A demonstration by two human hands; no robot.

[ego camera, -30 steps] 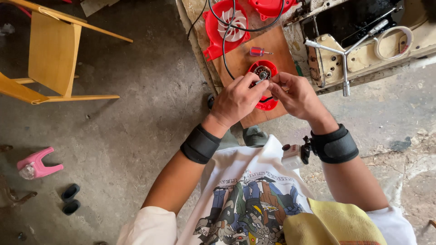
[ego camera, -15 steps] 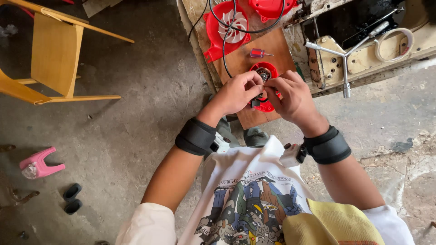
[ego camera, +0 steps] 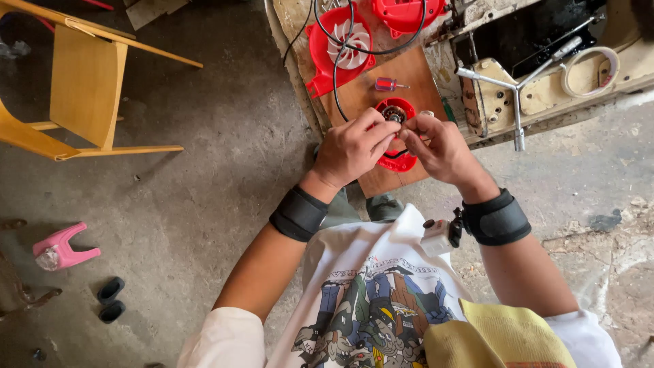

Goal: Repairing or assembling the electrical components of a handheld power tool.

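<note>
Brown wooden board (ego camera: 415, 75) lies on the worn counter (ego camera: 289, 27); on it a red round motor housing (ego camera: 397, 133) near the board's front edge and a small red-handled screwdriver (ego camera: 388, 84) just behind. Toward the counter's far edge: red fan casing with white impeller (ego camera: 340, 51), black cable (ego camera: 337, 75) looped across it. At the counter's right end: metal cross wrench (ego camera: 514, 85), roll of pale tape (ego camera: 589, 68).

Both hands (ego camera: 398, 143) grip a red motor housing (ego camera: 397, 112) on a board (ego camera: 415, 71)
</note>
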